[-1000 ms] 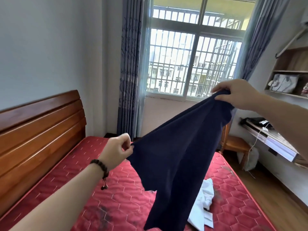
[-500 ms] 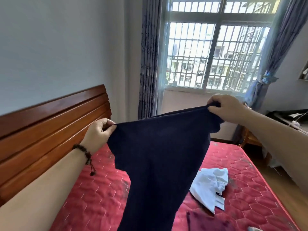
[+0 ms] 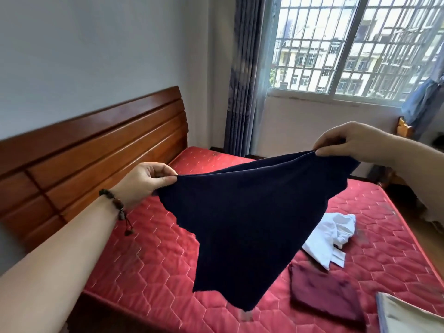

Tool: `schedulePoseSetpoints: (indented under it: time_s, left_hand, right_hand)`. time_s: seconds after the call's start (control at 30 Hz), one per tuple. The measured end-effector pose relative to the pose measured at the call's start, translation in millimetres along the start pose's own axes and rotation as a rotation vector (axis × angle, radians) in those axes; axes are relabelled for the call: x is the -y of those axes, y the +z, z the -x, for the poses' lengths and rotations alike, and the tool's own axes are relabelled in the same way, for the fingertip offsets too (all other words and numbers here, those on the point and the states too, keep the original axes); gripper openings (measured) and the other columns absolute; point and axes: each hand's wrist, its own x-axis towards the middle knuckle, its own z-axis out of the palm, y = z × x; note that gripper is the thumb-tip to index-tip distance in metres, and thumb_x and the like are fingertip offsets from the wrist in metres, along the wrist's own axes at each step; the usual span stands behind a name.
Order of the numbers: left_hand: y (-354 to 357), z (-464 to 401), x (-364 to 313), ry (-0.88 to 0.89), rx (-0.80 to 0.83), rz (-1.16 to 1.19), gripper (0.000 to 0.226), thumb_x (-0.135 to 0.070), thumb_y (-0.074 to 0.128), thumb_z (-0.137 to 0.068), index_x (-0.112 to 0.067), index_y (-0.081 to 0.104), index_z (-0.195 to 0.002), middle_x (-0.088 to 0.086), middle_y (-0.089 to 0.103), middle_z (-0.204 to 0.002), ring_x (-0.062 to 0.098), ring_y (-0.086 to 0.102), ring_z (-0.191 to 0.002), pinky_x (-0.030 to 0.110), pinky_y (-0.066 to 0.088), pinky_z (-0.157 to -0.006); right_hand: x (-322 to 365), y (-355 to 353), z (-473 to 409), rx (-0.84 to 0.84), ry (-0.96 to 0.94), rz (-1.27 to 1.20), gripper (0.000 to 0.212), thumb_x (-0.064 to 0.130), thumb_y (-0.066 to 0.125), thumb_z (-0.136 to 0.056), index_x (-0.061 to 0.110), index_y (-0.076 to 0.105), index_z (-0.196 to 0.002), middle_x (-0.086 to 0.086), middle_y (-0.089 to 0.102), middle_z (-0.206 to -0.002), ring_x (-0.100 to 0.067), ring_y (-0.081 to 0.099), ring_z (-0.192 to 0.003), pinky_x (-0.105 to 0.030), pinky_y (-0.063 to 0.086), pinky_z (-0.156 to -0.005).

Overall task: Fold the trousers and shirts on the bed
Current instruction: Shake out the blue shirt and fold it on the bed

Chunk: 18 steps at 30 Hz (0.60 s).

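A dark navy garment (image 3: pixel 245 227) hangs in the air above the red quilted bed (image 3: pixel 149 260), stretched by its top edge between both hands. My left hand (image 3: pixel 146 181) pinches its left corner, and my right hand (image 3: pixel 348 143) pinches the right corner, held a little higher. The cloth's lower end dangles close to the mattress. Behind it on the bed lies a crumpled white garment (image 3: pixel 329 236). A folded maroon garment (image 3: pixel 326 296) lies nearer on the right, and a folded light grey piece (image 3: pixel 408 316) shows at the bottom right corner.
A wooden headboard (image 3: pixel 91 152) runs along the left. Beyond the bed are a barred window (image 3: pixel 355 44) and dark curtains (image 3: pixel 242 75). A wooden chair (image 3: pixel 403 128) stands at the far right, with wooden floor beside the bed.
Both hands have come down with the navy garment and spread further apart, so its top edge is stretched wider. The view has tilted down, showing the maroon and grey pieces.
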Motion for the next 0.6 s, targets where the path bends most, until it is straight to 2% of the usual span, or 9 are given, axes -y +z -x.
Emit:
schedulePoseSetpoints:
  time_s: [0.1, 0.17, 0.23, 0.37, 0.43, 0.5, 0.6]
  left_hand:
    - [-8.8, 14.2, 5.9, -0.117, 0.095, 0.096, 0.006, -0.016, 0.076, -0.073, -0.014, 0.074, -0.079, 0.007, 0.07, -0.074, 0.013, 0.064, -0.064, 0.02, 0.053, -0.057]
    - [-15.2, 18.4, 10.6, -0.19, 0.146, 0.144, 0.019, -0.022, 0.085, -0.067, -0.013, 0.074, -0.079, 0.009, 0.069, -0.075, 0.013, 0.065, -0.063, 0.021, 0.053, -0.055]
    - [-22.1, 18.2, 15.0, -0.252, 0.173, 0.172, 0.025, -0.026, 0.086, -0.062, -0.013, 0.074, -0.079, 0.009, 0.069, -0.074, 0.013, 0.065, -0.061, 0.022, 0.053, -0.053]
    - [-36.2, 5.5, 29.8, -0.304, 0.172, 0.243, 0.019, -0.025, 0.084, -0.066, -0.014, 0.075, -0.079, 0.006, 0.069, -0.074, 0.012, 0.065, -0.059, 0.021, 0.052, -0.051]
    - [-39.6, -5.4, 42.9, -0.316, 0.138, 0.265, 0.005, -0.018, 0.075, -0.075, -0.015, 0.075, -0.078, 0.005, 0.07, -0.073, 0.011, 0.065, -0.059, 0.02, 0.051, -0.05]
    - [-40.5, -19.9, 60.8, -0.337, 0.087, 0.236, 0.007, -0.015, 0.068, -0.078, -0.015, 0.075, -0.078, 0.006, 0.069, -0.074, 0.01, 0.063, -0.061, 0.019, 0.051, -0.053]
    - [-38.2, -47.1, 98.8, -0.352, 0.015, 0.128, 0.005, -0.017, 0.072, -0.076, -0.013, 0.074, -0.078, 0.006, 0.069, -0.074, 0.01, 0.063, -0.063, 0.018, 0.052, -0.057]
  right_hand:
    - [5.6, 8.4, -1.6, 0.123, 0.017, -0.018, 0.007, 0.032, 0.068, -0.087, 0.029, 0.074, -0.085, 0.005, 0.071, -0.083, -0.013, 0.066, -0.076, -0.034, 0.054, -0.073]
    - [8.2, 12.2, -4.8, 0.18, 0.016, -0.081, 0.011, 0.032, 0.067, -0.087, 0.023, 0.072, -0.086, -0.006, 0.07, -0.084, -0.022, 0.065, -0.073, -0.04, 0.054, -0.07]
    - [10.2, 13.4, -11.0, 0.222, 0.002, -0.137, 0.017, 0.035, 0.066, -0.085, 0.019, 0.071, -0.086, -0.013, 0.068, -0.085, -0.023, 0.062, -0.071, -0.04, 0.052, -0.068]
    - [9.7, 16.8, -39.3, 0.257, 0.025, -0.224, 0.02, 0.032, 0.066, -0.084, 0.012, 0.07, -0.087, -0.019, 0.068, -0.086, -0.024, 0.062, -0.071, -0.038, 0.051, -0.067]
    - [6.1, 24.3, -61.6, 0.278, 0.057, -0.222, 0.017, 0.027, 0.067, -0.086, 0.011, 0.07, -0.086, -0.018, 0.069, -0.086, -0.021, 0.062, -0.07, -0.034, 0.051, -0.065]
    - [-1.3, 39.5, -87.2, 0.305, 0.081, -0.162, 0.013, 0.026, 0.067, -0.088, 0.014, 0.071, -0.085, -0.013, 0.07, -0.083, -0.014, 0.062, -0.068, -0.027, 0.05, -0.062]
    - [-24.7, 79.4, -133.0, 0.321, 0.129, -0.07, 0.007, 0.026, 0.069, -0.087, 0.024, 0.072, -0.082, 0.004, 0.071, -0.077, -0.005, 0.06, -0.065, -0.021, 0.045, -0.062]
